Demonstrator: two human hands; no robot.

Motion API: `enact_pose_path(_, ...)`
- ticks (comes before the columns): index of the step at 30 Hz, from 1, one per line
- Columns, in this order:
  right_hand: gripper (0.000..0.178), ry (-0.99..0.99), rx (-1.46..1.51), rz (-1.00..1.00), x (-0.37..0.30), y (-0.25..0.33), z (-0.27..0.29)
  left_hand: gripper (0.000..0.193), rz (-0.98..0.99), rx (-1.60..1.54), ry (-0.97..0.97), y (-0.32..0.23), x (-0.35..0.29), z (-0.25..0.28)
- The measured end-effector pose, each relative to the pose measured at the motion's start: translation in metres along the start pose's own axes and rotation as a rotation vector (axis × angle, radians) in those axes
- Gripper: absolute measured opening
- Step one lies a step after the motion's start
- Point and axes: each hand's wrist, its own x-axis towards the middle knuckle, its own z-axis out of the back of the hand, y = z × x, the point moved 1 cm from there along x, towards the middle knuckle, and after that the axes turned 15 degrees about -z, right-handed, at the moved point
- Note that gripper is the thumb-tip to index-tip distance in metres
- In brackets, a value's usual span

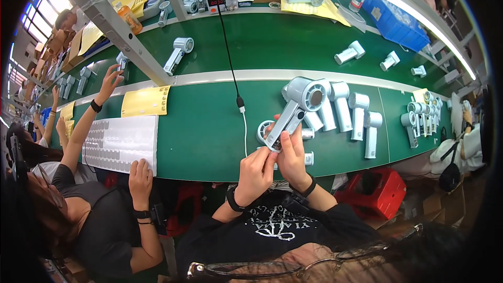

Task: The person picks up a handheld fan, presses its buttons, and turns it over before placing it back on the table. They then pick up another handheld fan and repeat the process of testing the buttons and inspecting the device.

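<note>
A pale blue handheld fan (308,93) is tilted in front of me, its round head up and to the right, above the bench. My right hand (293,162) is closed round its handle, the thumb along the front. The fingers of my left hand (255,174) pinch at the handle's bottom end; what small part they grip there is hidden. Behind the held fan, another fan (263,131) lies partly covered by it and my hands. Several more pale fans (358,110) lie in a row just right of it.
A black cord (239,99) with a white cable hangs left of the held fan. Beyond a metal rail runs a green conveyor (272,36) carrying scattered fans. On my left a co-worker's arm (84,120) reaches over a white tray (149,144). A red crate (374,194) stands below the bench.
</note>
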Motion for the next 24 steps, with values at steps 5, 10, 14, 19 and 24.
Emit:
enact_pose_path(5, 0.048, -0.014, -0.05, 0.066, -0.005, -0.008, -0.001, 0.006, 0.051, -0.121, 0.012, 0.004, -0.006, 0.005)
enact_pose_path(10, 0.057, -0.105, -0.147, 0.183, -0.005, -0.006, -0.007, 0.009, 0.017, -0.18, 0.004, 0.015, -0.007, 0.009)
enact_pose_path(14, 0.07, -0.108, -0.21, 0.22, -0.007, -0.01, -0.001, 0.012, -0.007, -0.234, -0.065, 0.026, -0.01, 0.012)
enact_pose_path(19, 0.081, -0.056, -0.397, 0.214, -0.011, 0.005, 0.01, 0.009, 0.033, -0.383, -0.143, 0.027, -0.014, 0.016)
enact_pose_path(24, 0.091, -0.128, -0.764, 0.39, 0.004, 0.064, 0.039, 0.009, 0.165, -0.583, -0.167, 0.031, -0.017, 0.029)
